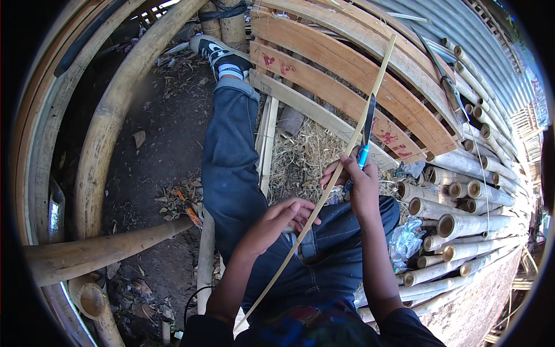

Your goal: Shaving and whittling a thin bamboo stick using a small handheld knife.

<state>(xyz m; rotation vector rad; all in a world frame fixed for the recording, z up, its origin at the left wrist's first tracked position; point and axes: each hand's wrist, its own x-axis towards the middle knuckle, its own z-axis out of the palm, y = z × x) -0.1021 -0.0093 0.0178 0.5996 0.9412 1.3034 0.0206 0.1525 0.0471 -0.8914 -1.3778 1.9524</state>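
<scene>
A long, thin bamboo strip (346,155) slants from the upper right across my lap to the lower edge. My right hand (362,184) is closed around the blue handle of a knife (368,124). Its dark blade points away from me, close along the strip, and the fingers of this hand also touch the strip. Lower down, my left hand (278,224) has its fingers curled loosely at the strip, partly hidden by it. Both hands are above my legs in dark jeans (231,150).
A slatted wooden pallet (347,55) stands ahead, with red marks on its boards. Cut bamboo poles (457,224) are stacked at the right, beside a crumpled plastic bag (406,240). Thick bamboo (110,130) curves along the left. Shavings (298,159) and leaves litter the ground.
</scene>
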